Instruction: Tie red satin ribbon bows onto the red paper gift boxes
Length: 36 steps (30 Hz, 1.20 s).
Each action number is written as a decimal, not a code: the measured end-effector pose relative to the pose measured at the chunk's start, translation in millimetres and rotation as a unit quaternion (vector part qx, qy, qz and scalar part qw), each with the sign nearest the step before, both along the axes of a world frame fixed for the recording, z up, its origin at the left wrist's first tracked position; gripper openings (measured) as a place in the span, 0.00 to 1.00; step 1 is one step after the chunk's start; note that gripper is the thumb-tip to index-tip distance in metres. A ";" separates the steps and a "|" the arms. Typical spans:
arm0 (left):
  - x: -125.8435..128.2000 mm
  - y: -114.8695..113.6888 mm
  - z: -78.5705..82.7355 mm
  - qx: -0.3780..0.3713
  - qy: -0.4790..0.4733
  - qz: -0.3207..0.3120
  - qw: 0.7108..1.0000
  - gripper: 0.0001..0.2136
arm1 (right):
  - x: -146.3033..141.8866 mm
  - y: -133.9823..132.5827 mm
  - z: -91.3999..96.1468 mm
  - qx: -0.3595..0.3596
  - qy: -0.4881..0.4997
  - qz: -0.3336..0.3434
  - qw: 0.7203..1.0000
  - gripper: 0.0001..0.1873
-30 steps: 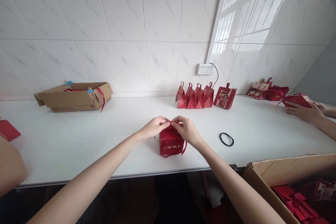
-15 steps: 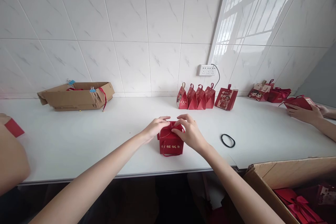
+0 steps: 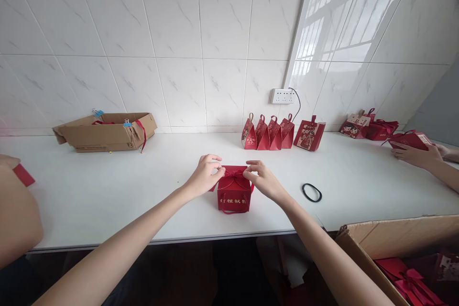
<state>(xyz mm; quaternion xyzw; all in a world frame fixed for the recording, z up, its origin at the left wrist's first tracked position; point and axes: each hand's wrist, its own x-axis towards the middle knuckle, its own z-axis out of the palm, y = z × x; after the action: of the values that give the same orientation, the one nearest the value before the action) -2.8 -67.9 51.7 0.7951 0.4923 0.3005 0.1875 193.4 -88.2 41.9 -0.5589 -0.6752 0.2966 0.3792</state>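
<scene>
From either side of the red box [image 3: 234, 193], the left hand [image 3: 205, 175] and right hand [image 3: 264, 180] reach forward, each pinching the satiny ribbon [image 3: 233, 175] on its top between thumb and fingertip, other fingers raised. The squarish card box, gold-lettered, stands on the smooth white tabletop [image 3: 143, 186] between the hands, a twisted cord [image 3: 234, 212] down its front.

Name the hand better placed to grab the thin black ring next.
Likely the right hand: the black ring lies to its right, while the left hand is farther, across the lettered red cardboard box.
</scene>
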 end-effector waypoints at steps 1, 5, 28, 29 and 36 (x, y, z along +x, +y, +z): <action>-1.7 0.0 -0.1 0.000 0.014 -0.003 1.000 0.15 | 0.3 0.4 -0.1 -0.015 0.003 -0.005 1.000 0.11; -7.1 -0.5 -0.1 0.003 0.066 -0.006 0.998 0.14 | 2.2 3.7 -1.9 -0.051 0.005 -0.016 0.999 0.13; -15.3 10.9 -7.2 -0.023 0.011 -0.063 0.998 0.12 | 9.2 0.7 -8.5 -0.075 0.061 0.061 0.993 0.13; -15.7 10.8 -8.7 -0.020 -0.002 -0.064 0.998 0.12 | 9.7 1.4 -8.8 -0.088 0.090 0.082 0.989 0.14; -11.8 0.5 -21.5 -0.023 -0.152 0.015 0.988 0.14 | 10.1 2.4 -12.0 -0.116 0.195 0.103 0.969 0.22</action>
<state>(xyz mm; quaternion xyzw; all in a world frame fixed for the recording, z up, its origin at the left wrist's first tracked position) -14.5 -67.4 30.2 0.7285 0.4766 0.4088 0.2739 203.5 -85.9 29.9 -0.4579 -0.6032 0.5132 0.4039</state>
